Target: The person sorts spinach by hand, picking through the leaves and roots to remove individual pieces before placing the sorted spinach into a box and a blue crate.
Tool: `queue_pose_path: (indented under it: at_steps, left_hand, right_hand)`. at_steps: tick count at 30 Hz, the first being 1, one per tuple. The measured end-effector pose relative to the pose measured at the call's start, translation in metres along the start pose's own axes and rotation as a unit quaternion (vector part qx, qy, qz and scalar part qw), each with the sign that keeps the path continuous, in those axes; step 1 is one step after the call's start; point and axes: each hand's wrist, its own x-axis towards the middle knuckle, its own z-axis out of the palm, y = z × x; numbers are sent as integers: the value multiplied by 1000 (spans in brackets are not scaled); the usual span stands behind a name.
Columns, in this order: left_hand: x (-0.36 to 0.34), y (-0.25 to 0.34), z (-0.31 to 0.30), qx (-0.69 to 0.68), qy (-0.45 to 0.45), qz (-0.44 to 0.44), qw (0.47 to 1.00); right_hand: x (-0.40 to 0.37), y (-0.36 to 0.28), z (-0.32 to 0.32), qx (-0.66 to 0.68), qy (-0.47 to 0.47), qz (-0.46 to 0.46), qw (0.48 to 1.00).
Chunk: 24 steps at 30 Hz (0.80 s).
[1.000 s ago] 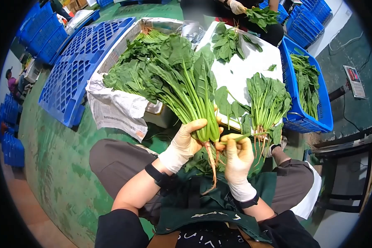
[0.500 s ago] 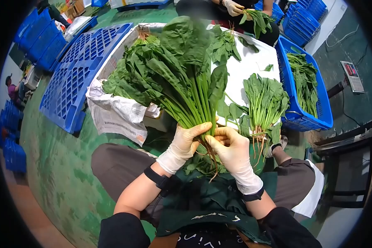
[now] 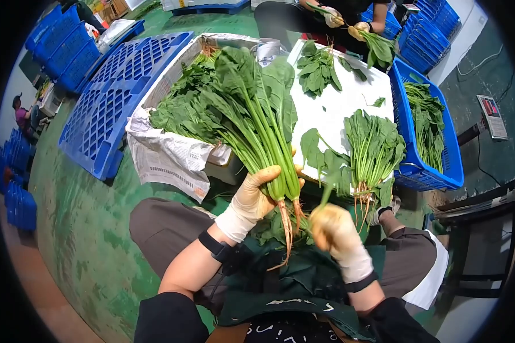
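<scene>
My left hand (image 3: 254, 197), in a pale glove, is closed round the stems of a spinach bunch (image 3: 269, 143). The leaves fan upward and reddish roots hang below my fist. Lower right, my gloved right hand (image 3: 333, 226) is apart from the bunch and smeared by motion. Its fingers look curled, and a blurred green spinach leaf (image 3: 327, 191) sticks up from them by its stem. Loose leaves (image 3: 277, 228) lie in my lap, partly hidden behind the roots.
A newspaper-lined box (image 3: 171, 146) holds more spinach. On the white board (image 3: 332, 123) lie a spinach bundle (image 3: 375, 146) and smaller leaves. Right of it stands a blue crate (image 3: 403, 108) of spinach, then a scale (image 3: 492, 117). Opposite, a co-worker's gloved hands (image 3: 346, 24) hold greens. A blue pallet (image 3: 106, 97) lies left.
My right hand has left the bunch's stems and moved down and right with a leaf. My left hand keeps the bunch, its roots now in plain sight. The co-worker's hands have shifted.
</scene>
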Motion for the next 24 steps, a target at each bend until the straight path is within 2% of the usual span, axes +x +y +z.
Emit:
queue_pose_path:
  at_steps: [1, 2, 3, 4, 5, 6, 7, 8, 10, 12, 14, 15, 17, 18, 20, 24]
  left_hand:
    - [0, 2, 2, 66, 20, 22, 997]
    - [1, 3, 4, 130, 39, 44, 990]
    - [2, 2, 12, 168, 46, 44, 984]
    - [2, -2, 14, 168, 48, 41, 984]
    - [2, -5, 17, 242, 49, 3, 969]
    - [2, -15, 20, 314, 48, -40, 947]
    - [4, -30, 24, 344, 67, 29, 936]
    - [4, -34, 28, 403, 87, 17, 911]
    - [7, -49, 34, 440, 104, 63, 890]
    - [5, -53, 38, 492, 74, 56, 866]
    - [8, -59, 39, 578, 63, 83, 809]
    - [7, -60, 41, 557, 70, 60, 825]
    - [2, -62, 51, 494, 102, 18, 863]
    - [3, -60, 50, 494, 102, 18, 863]
    - [3, -56, 49, 457, 121, -30, 881]
    - [9, -54, 29, 437, 94, 15, 894]
  right_hand:
    - [-6, -7, -1, -147, -26, 98, 984]
    - [-10, -12, -1, -292, -51, 192, 936]
    - [-11, -16, -1, -373, -3, 134, 918]
    - [-6, -23, -8, -339, 10, 128, 932]
    - [5, -25, -4, -251, 73, -33, 964]
    - [12, -23, 0, -153, 140, -192, 959]
    - [20, -19, 1, -173, 143, -226, 948]
    - [26, -16, 2, -192, 147, -260, 935]
    - [10, -34, 23, -389, 207, -397, 805]
    - [7, -41, 28, -525, 212, -463, 682]
    - [16, -40, 24, -508, 220, -463, 692]
    - [22, -39, 20, -478, 226, -459, 714]
    - [28, -38, 10, -468, 217, -483, 707]
    - [28, -39, 9, -472, 206, -496, 699]
    - [16, -45, 12, -383, 188, -470, 772]
    - [-6, -46, -6, -210, 207, -420, 858]
